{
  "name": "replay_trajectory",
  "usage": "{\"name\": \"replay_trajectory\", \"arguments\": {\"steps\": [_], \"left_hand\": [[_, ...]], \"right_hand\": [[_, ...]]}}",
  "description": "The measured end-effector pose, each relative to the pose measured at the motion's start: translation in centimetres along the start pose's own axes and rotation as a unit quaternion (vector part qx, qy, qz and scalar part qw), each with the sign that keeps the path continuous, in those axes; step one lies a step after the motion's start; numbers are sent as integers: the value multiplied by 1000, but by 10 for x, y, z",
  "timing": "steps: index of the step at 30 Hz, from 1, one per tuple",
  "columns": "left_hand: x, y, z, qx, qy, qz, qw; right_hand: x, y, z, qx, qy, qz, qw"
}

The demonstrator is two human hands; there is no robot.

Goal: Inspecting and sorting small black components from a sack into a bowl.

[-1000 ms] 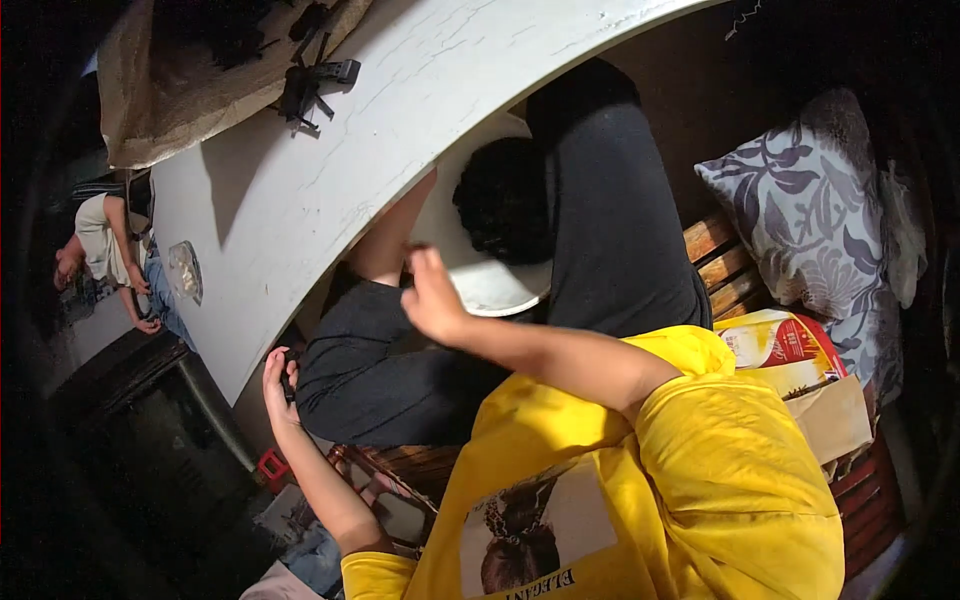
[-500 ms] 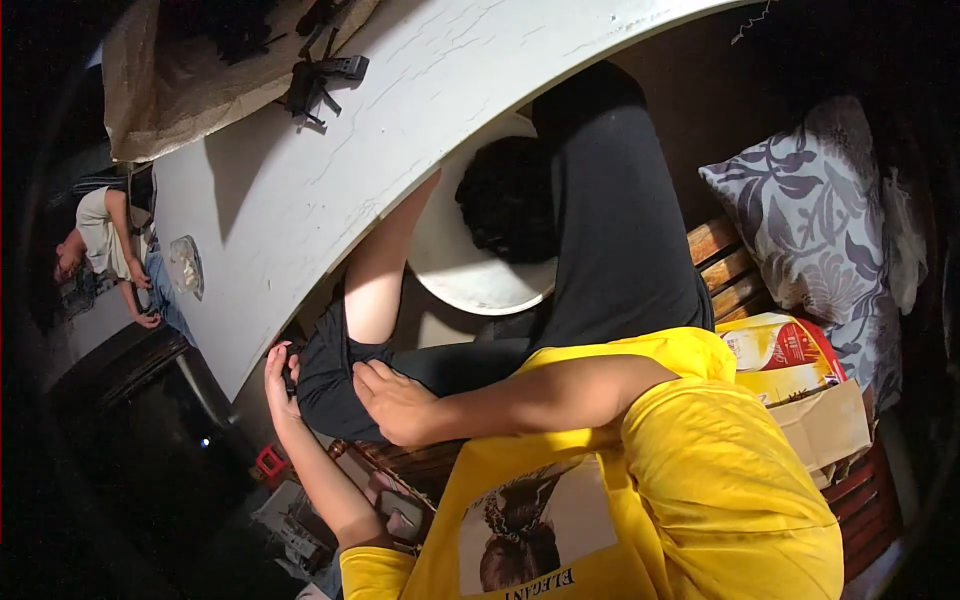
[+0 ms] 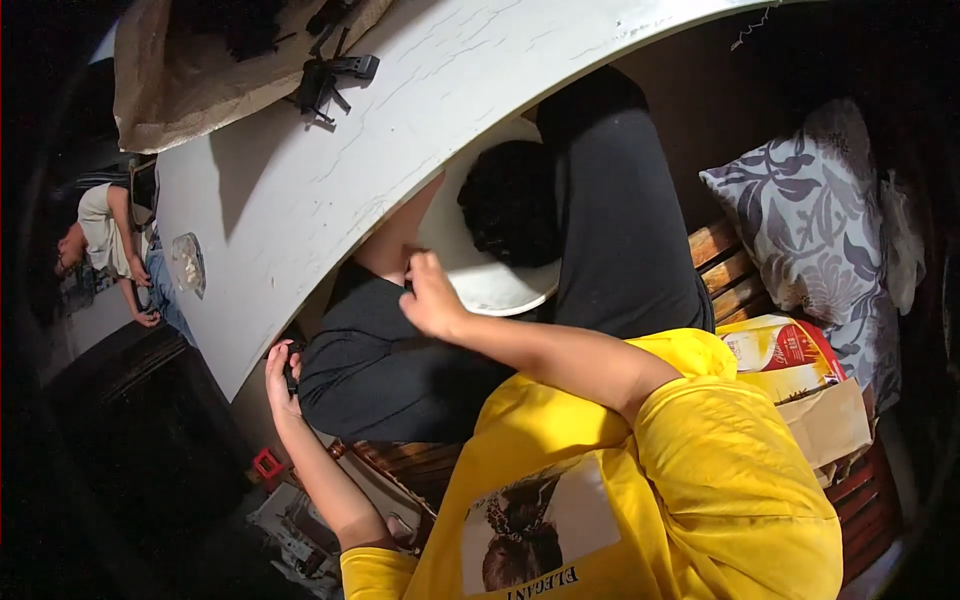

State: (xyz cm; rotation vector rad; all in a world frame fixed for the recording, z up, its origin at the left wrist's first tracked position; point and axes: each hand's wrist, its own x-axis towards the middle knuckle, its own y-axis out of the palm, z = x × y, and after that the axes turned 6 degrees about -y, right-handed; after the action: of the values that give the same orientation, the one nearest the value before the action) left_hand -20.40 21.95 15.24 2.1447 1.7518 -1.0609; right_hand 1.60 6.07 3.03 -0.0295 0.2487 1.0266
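At the edge of the table my left hand (image 3: 283, 378) is curled round a small black object (image 3: 292, 372) that is too hidden to name. My right hand (image 3: 434, 295) is closed at the hem of the black trouser leg (image 3: 385, 330) over my left thigh, with the cloth seemingly pinched in its fingers. Bare skin of the leg (image 3: 393, 240) shows beyond that hem. Between my legs stands a white tub (image 3: 480, 283), and a black mass (image 3: 508, 205) lies in it, its kind not plain.
A white table (image 3: 300, 220) curves across in front, bearing a black clamp-like stand (image 3: 335, 85), brown sacking (image 3: 190, 110) and a clear container (image 3: 187, 265). Another person (image 3: 105, 235) sits far left. A patterned pillow (image 3: 810, 210) and cardboard box (image 3: 825, 425) are on the wooden bench (image 3: 720, 255).
My right hand has moved forward and right from my thigh toward the tub. The bunched trouser leg now covers more of the bare leg. My left hand keeps its place.
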Motion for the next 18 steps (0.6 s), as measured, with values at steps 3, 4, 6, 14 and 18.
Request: {"name": "replay_trajectory", "arguments": {"steps": [3,4,6,14,18], "left_hand": [[-2,1,-3,13,-17,5,1000],[-4,2,-3,10,-12,-7,1000],[-5,3,-2,6,-7,-19,1000],[3,-5,2,27,16,30,999],[-2,-2,-1,47,15,18,999]], "right_hand": [[-31,16,-4,13,-84,27,996],[-35,17,-3,26,-75,62,995],[-32,10,-3,17,-61,111,992],[-13,1,-2,-15,-71,20,997],[-31,9,1,-14,-81,130,988]]}}
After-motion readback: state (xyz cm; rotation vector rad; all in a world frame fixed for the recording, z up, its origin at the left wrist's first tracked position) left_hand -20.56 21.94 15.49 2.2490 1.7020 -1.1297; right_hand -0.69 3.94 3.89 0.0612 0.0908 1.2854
